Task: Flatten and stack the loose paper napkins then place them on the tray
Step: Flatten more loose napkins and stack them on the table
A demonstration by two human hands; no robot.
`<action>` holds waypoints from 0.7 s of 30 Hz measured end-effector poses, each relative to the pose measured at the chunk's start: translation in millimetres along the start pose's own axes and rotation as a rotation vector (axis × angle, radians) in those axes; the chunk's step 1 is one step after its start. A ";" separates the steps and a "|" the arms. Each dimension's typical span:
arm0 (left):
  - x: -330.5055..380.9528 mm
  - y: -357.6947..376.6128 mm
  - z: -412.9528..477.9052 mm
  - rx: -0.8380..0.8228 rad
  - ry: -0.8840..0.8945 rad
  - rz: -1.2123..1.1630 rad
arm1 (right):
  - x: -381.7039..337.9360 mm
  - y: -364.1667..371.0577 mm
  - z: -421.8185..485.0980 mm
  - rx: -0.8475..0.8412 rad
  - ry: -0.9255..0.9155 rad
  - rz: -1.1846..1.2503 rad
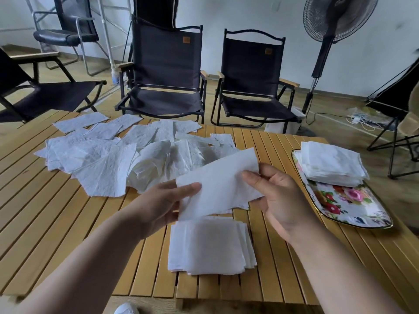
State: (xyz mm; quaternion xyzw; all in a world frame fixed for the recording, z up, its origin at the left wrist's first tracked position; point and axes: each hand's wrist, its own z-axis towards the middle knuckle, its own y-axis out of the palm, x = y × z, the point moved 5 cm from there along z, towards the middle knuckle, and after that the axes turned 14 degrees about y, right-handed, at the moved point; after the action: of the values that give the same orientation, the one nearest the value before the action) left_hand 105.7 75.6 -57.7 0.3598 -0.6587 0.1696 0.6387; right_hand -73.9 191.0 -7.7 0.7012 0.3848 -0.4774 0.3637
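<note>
Both the left hand [163, 202] and right hand [281, 196] pinch 1 paper napkin [217, 184] above the flattened stack [210, 245], left of the floral tray [353, 205] on the slatted table [68, 211]

- We have one view, from a camera worn on the person's head, facing forward and down over the slatted table [56, 211].
- We sit close: both forearms reach in from the bottom edge, and the left hand [158, 207] and right hand [288, 200], holding a napkin [217, 184], fill mid-frame.
- The wide lens also takes in the folding chairs [167, 64] and fan [340, 17] beyond the table's far side, straight lines bowing near the edges.
</note>
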 end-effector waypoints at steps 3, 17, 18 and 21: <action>-0.7 0.0 -6.0 0.011 -0.018 0.012 | 9.1 -13.3 -3.4 0.114 0.167 -0.189; -32.0 -11.3 -2.3 -0.198 -0.208 1.224 | 57.3 -34.1 28.1 0.259 0.548 -1.223; -30.9 -12.6 0.3 -0.160 -0.178 1.261 | 54.9 -36.8 34.5 0.342 0.441 -1.188; -22.6 -18.0 5.7 -0.004 -0.069 1.281 | 55.0 -34.2 51.3 0.420 0.158 -1.058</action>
State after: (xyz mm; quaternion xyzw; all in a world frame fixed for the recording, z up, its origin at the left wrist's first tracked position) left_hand 112.4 65.3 -84.4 -0.1013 -0.7637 0.5046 0.3898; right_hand -110.6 171.6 -79.2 0.5041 0.6060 -0.6069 -0.1016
